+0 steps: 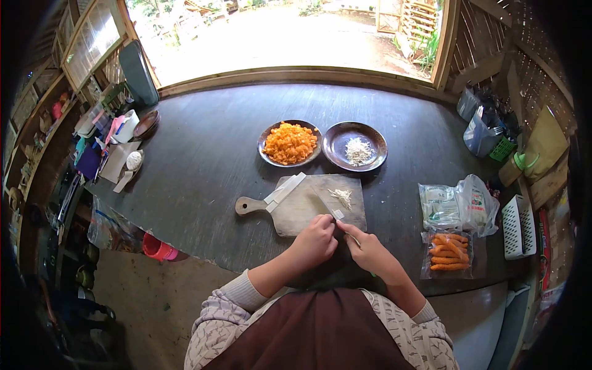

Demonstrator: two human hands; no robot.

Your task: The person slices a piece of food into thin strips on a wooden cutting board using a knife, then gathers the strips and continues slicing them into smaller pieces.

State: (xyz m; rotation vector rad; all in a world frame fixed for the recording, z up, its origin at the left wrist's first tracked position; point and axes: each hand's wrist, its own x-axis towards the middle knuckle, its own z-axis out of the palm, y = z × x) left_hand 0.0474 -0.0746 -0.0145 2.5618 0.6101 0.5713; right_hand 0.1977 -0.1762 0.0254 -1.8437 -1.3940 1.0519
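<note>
A wooden cutting board point(296, 216) with a round-ended handle lies before me. My left hand point(317, 237) is closed at its near edge, beside a small white piece point(337, 214); what its fingers grip is hidden. My right hand point(373, 253) is wrapped round the handle of a knife point(322, 198), whose blade appears to point away over the board. Long white strips point(287, 192) rest at the board's left, and thin white slivers point(341, 197) lie in a pile at its right. Beyond are a plate of diced orange pieces point(290, 143) and a dark plate point(333, 148) holding more white slivers point(358, 152).
At right lie a bag of carrots point(449, 253), plastic packages point(459, 205) and a white basket point(519, 227). Farther right stands a utensil container point(484, 132). Brown plates point(147, 124) and a spoon with white powder point(133, 161) are at left. A red container point(158, 247) is below the table edge.
</note>
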